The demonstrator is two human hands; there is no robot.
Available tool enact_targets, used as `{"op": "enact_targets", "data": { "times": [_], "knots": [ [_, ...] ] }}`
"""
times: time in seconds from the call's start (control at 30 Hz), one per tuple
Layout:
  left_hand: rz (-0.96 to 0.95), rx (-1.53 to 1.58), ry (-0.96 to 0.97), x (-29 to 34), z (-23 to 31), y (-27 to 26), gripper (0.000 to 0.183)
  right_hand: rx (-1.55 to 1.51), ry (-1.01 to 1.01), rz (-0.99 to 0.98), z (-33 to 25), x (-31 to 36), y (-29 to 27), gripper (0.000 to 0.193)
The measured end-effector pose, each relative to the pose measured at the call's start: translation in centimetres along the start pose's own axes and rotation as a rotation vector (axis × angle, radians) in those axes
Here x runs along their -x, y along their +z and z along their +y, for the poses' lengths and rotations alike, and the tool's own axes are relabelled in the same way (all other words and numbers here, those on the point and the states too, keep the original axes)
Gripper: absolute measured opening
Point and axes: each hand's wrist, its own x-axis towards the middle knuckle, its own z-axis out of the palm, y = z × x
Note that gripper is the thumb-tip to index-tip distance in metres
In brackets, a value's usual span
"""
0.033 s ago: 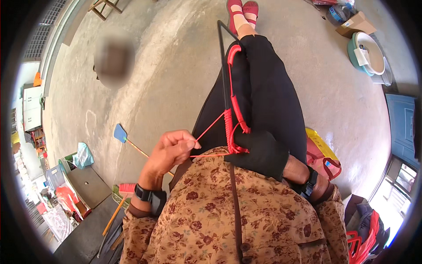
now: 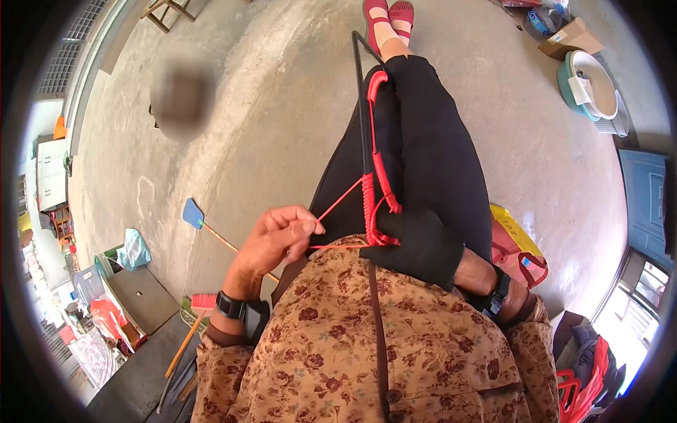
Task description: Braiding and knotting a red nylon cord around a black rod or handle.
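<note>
My bare left hand (image 2: 276, 234) pinches a thin red cord (image 2: 340, 199) between thumb and fingertips, left of my lap. From there the cord runs taut to a tight red coil (image 2: 368, 201) wound round the near part of a thin black frame (image 2: 360, 99). A second strand leads from the left hand to the coil's near end. My right hand (image 2: 422, 243), in a black glove, is closed round that near end; its fingertips are hard to make out. The frame lies lengthwise over my legs, with red sleeve-like pieces (image 2: 382, 173) along its right side.
A blue fly swatter (image 2: 192, 213) and a red-bristled broom (image 2: 204, 302) lie to the left. On the right are a red and yellow bag (image 2: 518, 243), stacked basins (image 2: 570, 88) and a cardboard box (image 2: 571, 39). A blurred brown object (image 2: 183, 99) stands at the far left.
My left hand has shifted very slightly to the right with the cord. The frame's far end has also moved slightly right. The right hand stays in place.
</note>
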Motion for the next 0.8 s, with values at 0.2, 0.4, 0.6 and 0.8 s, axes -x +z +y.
{"op": "enact_targets", "data": {
  "times": [0.2,0.4,0.6,0.8],
  "knots": [
    [0.137,0.155,-0.011,-6.5,0.9,3.0,0.032,-0.049,-0.011,0.056,0.2,0.3,-0.2,0.030],
    [0.018,0.267,-0.097,-8.6,1.7,3.7,0.020,-0.034,-0.003,0.020,0.8,-0.1,-0.2,0.031],
    [-0.034,0.421,-0.145,-8.3,0.5,3.7,0.017,0.047,-0.013,-0.012,0.5,-0.3,-0.5,0.034],
    [-0.070,0.410,-0.124,-7.6,-0.2,3.5,0.015,-0.024,-0.030,0.010,1.0,0.0,-0.1,0.038]
  ]
}}
